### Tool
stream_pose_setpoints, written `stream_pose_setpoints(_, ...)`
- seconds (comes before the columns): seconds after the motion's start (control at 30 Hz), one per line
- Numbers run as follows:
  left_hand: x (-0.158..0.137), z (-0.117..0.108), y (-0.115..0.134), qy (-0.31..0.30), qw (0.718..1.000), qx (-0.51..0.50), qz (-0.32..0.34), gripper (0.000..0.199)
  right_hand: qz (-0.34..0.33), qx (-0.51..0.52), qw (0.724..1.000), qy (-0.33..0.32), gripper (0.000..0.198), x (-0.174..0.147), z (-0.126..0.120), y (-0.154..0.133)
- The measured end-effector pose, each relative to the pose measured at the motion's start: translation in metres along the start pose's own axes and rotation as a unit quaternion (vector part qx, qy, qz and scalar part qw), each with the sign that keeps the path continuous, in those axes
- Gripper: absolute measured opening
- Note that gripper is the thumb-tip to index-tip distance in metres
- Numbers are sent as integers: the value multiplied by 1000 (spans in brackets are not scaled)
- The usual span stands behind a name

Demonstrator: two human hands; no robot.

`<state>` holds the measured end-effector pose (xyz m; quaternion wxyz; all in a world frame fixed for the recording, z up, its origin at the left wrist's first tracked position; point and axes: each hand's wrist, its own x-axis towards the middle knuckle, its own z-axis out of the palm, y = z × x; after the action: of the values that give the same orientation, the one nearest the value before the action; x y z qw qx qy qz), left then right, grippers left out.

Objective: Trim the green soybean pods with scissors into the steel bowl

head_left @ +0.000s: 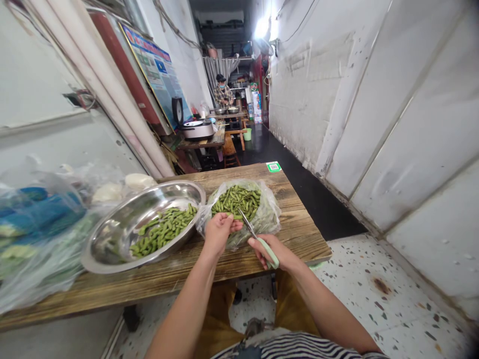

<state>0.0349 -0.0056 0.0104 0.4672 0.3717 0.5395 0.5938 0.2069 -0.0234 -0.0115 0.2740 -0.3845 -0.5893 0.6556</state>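
Note:
My right hand (267, 249) is closed round the pale green handles of a pair of scissors (265, 245). The blades point up and to the left, close to the fingertips of my left hand (220, 229). Between those fingertips my left hand pinches a green soybean pod (236, 217). Both hands are over the near side of a clear plastic bag (273, 204) full of soybean pods (239, 197). Left of the bag stands a wide steel basin (112, 224), with more green pods (166, 229) lying in its right half.
Plastic bags with vegetables (41, 224) crowd the left of the wooden table (299, 229). A green code sticker (274, 167) lies near its far right corner. Farther back are a cooker with its lid up (198, 130) and a person (222, 93) behind bowls.

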Motion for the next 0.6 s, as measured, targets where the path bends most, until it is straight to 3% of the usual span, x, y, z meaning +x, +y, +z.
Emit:
stream_pose_setpoints(0.2, -2, 4, 1, 2, 1000, -8, 7, 22, 5, 17, 1000, 9, 46, 4, -4, 3)
stream_pose_setpoints(0.4, 15, -13, 19, 58, 994, -89, 26, 16, 9, 39, 998, 42, 44, 12, -11, 7)
stream_pose_setpoints(0.5, 23, -18, 20, 67, 997, 9, 26, 19, 8, 35, 999, 38, 44, 13, -13, 9)
stream_pose_setpoints(0.6, 26, -13, 11, 46, 978, 200, 47, 20, 5, 29, 999, 34, 44, 12, -11, 13)
